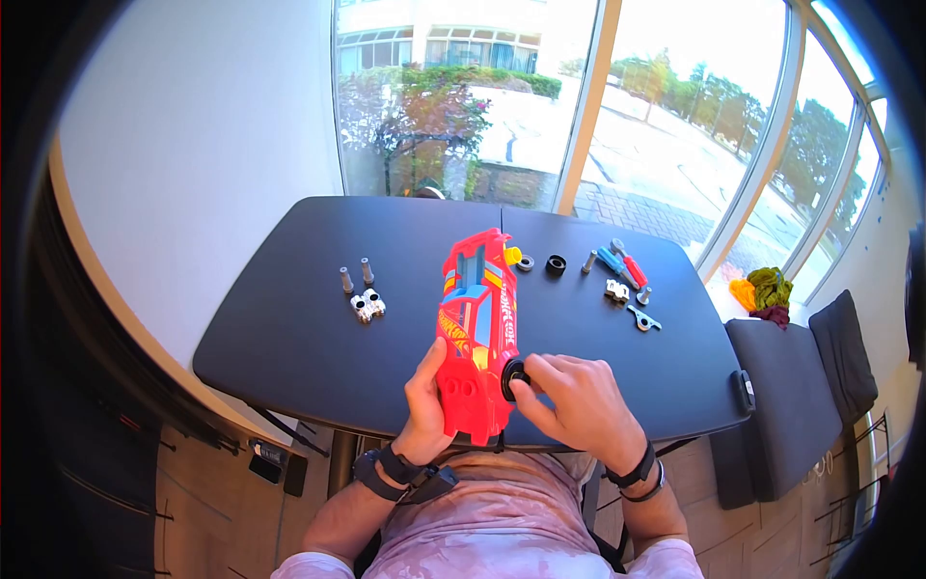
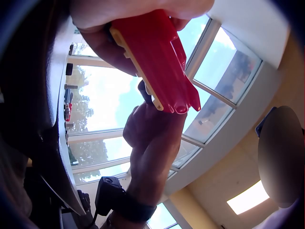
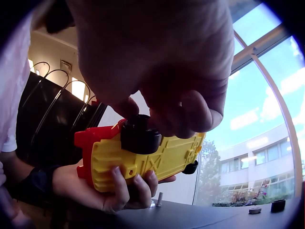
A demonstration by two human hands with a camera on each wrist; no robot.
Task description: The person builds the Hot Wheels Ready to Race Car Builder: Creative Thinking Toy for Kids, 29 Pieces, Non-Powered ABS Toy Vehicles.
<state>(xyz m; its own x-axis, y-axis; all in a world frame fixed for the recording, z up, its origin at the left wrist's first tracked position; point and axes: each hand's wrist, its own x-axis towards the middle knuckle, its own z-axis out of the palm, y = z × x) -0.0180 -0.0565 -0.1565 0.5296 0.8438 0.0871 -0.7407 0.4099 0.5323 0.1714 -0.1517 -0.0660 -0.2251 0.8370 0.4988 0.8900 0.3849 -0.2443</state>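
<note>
1 red toy car [image 1: 461, 391]: I am holding it above the near side of the bench [image 1: 280, 261], its front or rear tilting away from me, which I cannot tell. Left hand [image 1: 424, 410]: fingers curling round the body and pressing on the yellow underside [image 3: 164, 160]. Right hand [image 1: 584, 405]: fingers closing narrow on 1 black wheel [image 3: 140, 140] at the car's side. 1 further wheel [image 3: 191, 167]: sitting at the car's far end. Lying on the bench to the left: 2 grey pegs [image 1: 367, 270] and 1 chrome piece [image 1: 367, 306]. To the right: 1 loose black wheel [image 1: 556, 264], 1 blue-and-red tool group [image 1: 622, 266] and 1 light-blue piece [image 1: 644, 318]. Risks, by my judgement: the wheel slipping or popping off if my pinch is pushing askew; the car twisting if my left hold is slackening under that push. Obscured: my right fingers are covering part of the held wheel; its joint is hiding, so I cannot tell how firmly it is seating; the left wrist view is cutting off most of the car.
</note>
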